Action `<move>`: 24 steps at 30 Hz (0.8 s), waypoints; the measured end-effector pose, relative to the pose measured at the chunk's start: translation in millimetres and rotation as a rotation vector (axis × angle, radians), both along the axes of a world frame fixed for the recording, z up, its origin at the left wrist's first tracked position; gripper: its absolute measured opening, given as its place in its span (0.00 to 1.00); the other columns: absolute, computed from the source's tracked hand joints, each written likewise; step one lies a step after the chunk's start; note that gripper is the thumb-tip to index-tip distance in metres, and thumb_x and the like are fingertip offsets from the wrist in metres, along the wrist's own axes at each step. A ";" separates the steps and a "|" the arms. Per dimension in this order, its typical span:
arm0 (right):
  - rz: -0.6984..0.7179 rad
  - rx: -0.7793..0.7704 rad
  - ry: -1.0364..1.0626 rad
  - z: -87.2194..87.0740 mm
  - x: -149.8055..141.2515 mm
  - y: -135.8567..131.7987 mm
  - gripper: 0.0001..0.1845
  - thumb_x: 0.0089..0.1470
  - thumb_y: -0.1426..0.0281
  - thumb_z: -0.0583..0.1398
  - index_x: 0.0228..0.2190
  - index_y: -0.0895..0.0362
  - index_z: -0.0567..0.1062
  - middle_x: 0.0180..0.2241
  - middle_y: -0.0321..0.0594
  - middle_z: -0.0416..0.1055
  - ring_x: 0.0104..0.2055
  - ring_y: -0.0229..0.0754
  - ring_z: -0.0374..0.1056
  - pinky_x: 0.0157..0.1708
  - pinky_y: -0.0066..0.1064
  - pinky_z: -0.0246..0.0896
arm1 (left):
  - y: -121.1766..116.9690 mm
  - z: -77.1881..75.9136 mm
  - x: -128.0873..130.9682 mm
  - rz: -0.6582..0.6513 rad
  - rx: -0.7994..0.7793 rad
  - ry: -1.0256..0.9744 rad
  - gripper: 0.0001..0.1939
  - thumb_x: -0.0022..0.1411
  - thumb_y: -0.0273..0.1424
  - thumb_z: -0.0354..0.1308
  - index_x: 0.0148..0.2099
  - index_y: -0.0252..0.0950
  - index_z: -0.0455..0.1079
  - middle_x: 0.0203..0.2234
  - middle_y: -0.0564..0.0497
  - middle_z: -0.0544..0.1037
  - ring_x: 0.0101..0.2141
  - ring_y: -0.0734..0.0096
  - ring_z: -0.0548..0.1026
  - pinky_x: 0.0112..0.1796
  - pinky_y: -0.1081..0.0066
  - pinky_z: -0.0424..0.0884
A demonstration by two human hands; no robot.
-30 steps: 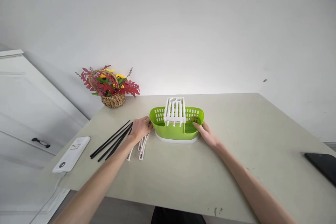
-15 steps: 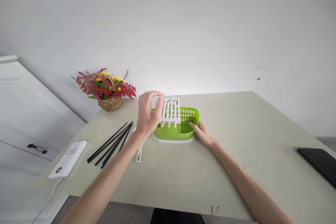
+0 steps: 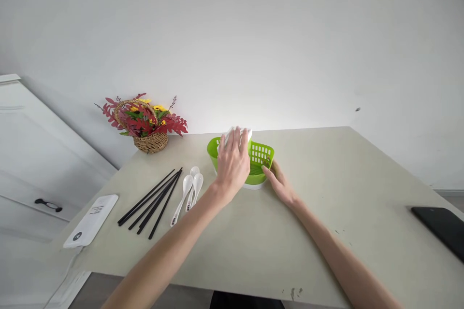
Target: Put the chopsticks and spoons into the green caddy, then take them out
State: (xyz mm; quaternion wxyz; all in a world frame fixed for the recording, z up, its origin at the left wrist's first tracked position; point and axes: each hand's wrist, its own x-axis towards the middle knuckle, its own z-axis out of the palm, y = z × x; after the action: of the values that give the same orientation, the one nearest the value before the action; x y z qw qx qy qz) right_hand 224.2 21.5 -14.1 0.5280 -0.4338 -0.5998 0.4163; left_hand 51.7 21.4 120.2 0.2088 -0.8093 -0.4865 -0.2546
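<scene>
A green plastic basket (image 3: 258, 178) with a perforated wall and white base stands near the middle of the table. My right hand (image 3: 279, 184) grips its right end, thumb over the rim and fingers outside. My left hand (image 3: 232, 164) is on the white slotted rack (image 3: 249, 132) at the top of the basket, fingers curved over it; the hand hides most of the rack. The rack looks tilted. Left of the basket lie three white spoons (image 3: 187, 184), close together, and several black chopsticks (image 3: 155, 203) in a loose fan.
A wicker basket of artificial flowers (image 3: 150, 144) stands at the back left by the wall. At the left edge lies a white device (image 3: 92, 219) with a cable. A black phone (image 3: 438, 227) rests at the far right. A white cabinet (image 3: 32, 164) adjoins the table's left side.
My left hand has moved right, from beside the rack onto it. The rack now looks tilted, and the spoons have come into sight. My right hand stays on the basket's end.
</scene>
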 end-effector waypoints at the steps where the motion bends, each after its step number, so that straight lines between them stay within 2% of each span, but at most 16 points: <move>1: -0.008 0.008 -0.008 -1.1 -0.6 -0.5 0.36 0.66 0.45 0.55 0.69 0.47 0.61 0.70 0.44 0.63 0.69 0.52 0.62 0.68 0.48 0.57 | 6.0 0.3 -2.9 0.015 0.009 -0.007 0.32 0.72 0.22 0.44 0.75 0.34 0.54 0.70 0.37 0.65 0.71 0.51 0.59 0.70 0.45 0.54; 3: -0.032 0.020 -0.031 -4.1 -1.3 -1.0 0.41 0.66 0.45 0.56 0.72 0.47 0.55 0.73 0.46 0.57 0.73 0.51 0.55 0.71 0.50 0.51 | 18.3 1.3 -9.9 0.045 0.022 -0.016 0.30 0.72 0.22 0.44 0.74 0.34 0.57 0.68 0.37 0.67 0.71 0.51 0.60 0.69 0.46 0.55; 5: -0.051 0.027 -0.060 -7.1 -1.2 -0.8 0.42 0.66 0.45 0.57 0.73 0.47 0.53 0.73 0.48 0.55 0.74 0.52 0.52 0.72 0.52 0.48 | 31.6 2.9 -19.7 0.072 0.027 -0.026 0.29 0.72 0.21 0.43 0.72 0.34 0.60 0.67 0.37 0.69 0.70 0.50 0.62 0.68 0.47 0.57; 15: -0.082 0.052 -0.175 -11.2 -0.7 2.2 0.39 0.64 0.44 0.58 0.69 0.45 0.60 0.70 0.47 0.60 0.69 0.54 0.61 0.68 0.54 0.56 | 91.7 12.8 -102.0 0.228 0.047 -0.001 0.26 0.72 0.24 0.44 0.69 0.31 0.64 0.65 0.33 0.71 0.66 0.47 0.66 0.65 0.46 0.56; 19: -0.088 0.049 -0.216 -10.9 -0.5 0.9 0.37 0.65 0.45 0.57 0.68 0.46 0.61 0.69 0.48 0.62 0.67 0.54 0.64 0.66 0.53 0.59 | 102.5 15.1 -131.3 0.257 0.050 -0.007 0.26 0.71 0.25 0.46 0.68 0.31 0.65 0.64 0.33 0.71 0.66 0.45 0.66 0.65 0.46 0.56; 24: -0.090 0.043 -0.268 -10.5 -1.6 -1.0 0.35 0.65 0.48 0.58 0.67 0.49 0.63 0.64 0.50 0.68 0.65 0.55 0.67 0.62 0.52 0.65 | 102.7 16.5 -155.4 0.267 0.046 -0.008 0.27 0.70 0.26 0.47 0.69 0.31 0.64 0.64 0.33 0.71 0.66 0.44 0.66 0.64 0.46 0.56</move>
State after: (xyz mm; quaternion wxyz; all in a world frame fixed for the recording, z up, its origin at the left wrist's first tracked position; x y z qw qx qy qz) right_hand 222.6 20.5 -24.6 0.4706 -0.5005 -0.6535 0.3177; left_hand -103.7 124.1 136.7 0.2574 -0.7314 -0.5847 -0.2386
